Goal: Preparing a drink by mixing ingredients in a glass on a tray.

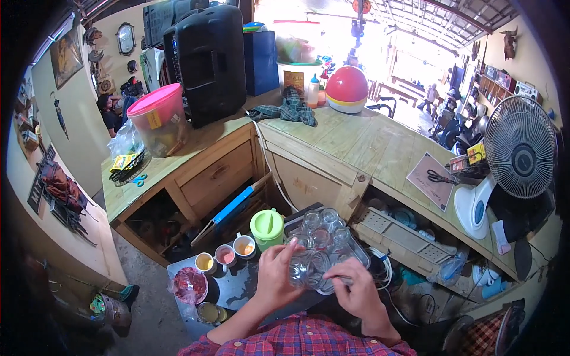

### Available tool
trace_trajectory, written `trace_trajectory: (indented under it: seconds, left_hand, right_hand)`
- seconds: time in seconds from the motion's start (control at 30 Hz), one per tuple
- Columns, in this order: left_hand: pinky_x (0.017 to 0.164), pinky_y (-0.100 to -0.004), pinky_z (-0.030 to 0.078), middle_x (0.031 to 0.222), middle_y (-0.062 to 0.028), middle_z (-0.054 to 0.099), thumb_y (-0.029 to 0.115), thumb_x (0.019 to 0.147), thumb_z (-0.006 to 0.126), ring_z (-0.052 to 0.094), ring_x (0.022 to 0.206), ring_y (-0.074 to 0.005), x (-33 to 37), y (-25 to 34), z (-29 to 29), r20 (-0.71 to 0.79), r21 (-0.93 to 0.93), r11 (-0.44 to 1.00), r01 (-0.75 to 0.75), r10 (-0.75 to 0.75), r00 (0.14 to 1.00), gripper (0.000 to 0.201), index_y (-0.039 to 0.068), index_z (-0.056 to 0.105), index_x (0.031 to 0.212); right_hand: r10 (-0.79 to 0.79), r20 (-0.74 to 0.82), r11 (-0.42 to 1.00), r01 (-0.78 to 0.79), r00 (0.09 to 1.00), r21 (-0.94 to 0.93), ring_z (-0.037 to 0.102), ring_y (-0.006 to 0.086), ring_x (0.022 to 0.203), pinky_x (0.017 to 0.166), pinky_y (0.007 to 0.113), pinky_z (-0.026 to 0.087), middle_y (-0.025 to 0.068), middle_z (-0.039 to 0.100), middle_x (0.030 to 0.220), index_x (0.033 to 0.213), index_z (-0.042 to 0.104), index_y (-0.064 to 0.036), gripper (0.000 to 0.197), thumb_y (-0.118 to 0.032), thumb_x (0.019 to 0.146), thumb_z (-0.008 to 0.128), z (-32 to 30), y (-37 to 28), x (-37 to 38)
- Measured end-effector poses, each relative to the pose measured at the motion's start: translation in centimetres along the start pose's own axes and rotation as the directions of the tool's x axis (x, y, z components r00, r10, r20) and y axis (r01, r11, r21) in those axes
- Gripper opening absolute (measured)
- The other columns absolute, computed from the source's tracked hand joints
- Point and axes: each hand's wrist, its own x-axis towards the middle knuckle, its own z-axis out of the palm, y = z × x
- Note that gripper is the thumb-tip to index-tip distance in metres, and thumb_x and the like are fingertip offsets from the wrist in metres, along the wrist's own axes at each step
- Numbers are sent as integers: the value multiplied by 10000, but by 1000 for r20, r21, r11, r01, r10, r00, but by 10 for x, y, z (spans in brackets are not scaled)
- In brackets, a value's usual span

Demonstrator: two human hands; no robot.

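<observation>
My left hand (pixel 279 277) is closed around the side of a clear glass (pixel 300 270), thumb pointing up. Close by on the right, my right hand (pixel 356 289) has its fingers pinched at the glassware; what lies between them is too small to make out. Several clear glasses (pixel 321 237) stand crowded on a metal tray (pixel 363 256) just beyond my hands. To the left of the tray is a light green lidded pitcher (pixel 267 226). Three mugs stand in a row beside it: one mug (pixel 244 245) with orange contents, another mug (pixel 225 255) with pink, a third mug (pixel 205 262) with yellow.
A bowl (pixel 190 286) of dark red stuff and a glass jar (pixel 208 312) sit at the low table's left. Wooden counters surround it, bearing a black speaker (pixel 209 65), a pink-lidded tub (pixel 157 118), a red-and-white ball (pixel 347 89), scissors (pixel 440 177) and a fan (pixel 522 148).
</observation>
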Motion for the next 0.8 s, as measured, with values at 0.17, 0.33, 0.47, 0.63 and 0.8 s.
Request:
trace_trajectory:
  seconds: [0.17,0.33,0.47,0.63,0.8]
  left_hand:
    - [950,-446,400,1189,-96,613,161,524,825,543,1068,-329,-2,4,1,83,-222,963,151,-135,987,1073,58,286,1446]
    - [996,-381,418,1199,-129,584,151,526,855,565,1110,-269,-4,5,5,256,-509,785,354,-255,933,1037,48,323,1410]
    - [1058,-354,370,1221,-141,570,181,558,866,521,1201,-223,-3,4,-1,485,-616,612,496,-202,851,946,4,379,1350]
    - [1057,-354,371,1250,-126,552,185,561,878,521,1194,-211,-7,-5,-2,536,-706,531,469,-32,844,962,0,377,1362]
    - [1025,-353,400,1238,-87,560,179,535,903,535,1145,-178,-10,-5,-1,641,-747,273,607,52,766,931,11,430,1319]
  right_hand:
    - [-66,-90,981,48,994,-190,589,251,793,771,380,449,49,665,894,889,639,-83,92,-76,798,651,-23,-5,-1]
    - [-79,153,980,104,985,-167,555,225,787,780,364,422,28,660,875,877,686,-118,103,-104,775,692,-12,-3,12]
    - [-20,-126,984,-3,992,-176,548,219,785,761,353,410,18,625,808,869,742,-152,142,-85,746,721,-33,-7,17]
    - [-144,18,989,145,989,-35,566,201,726,774,327,415,20,676,763,945,700,-101,153,-106,792,705,-18,3,35]
    - [-136,-192,969,171,972,179,557,193,736,758,311,430,34,707,779,947,678,-52,133,-86,818,679,-25,4,33]
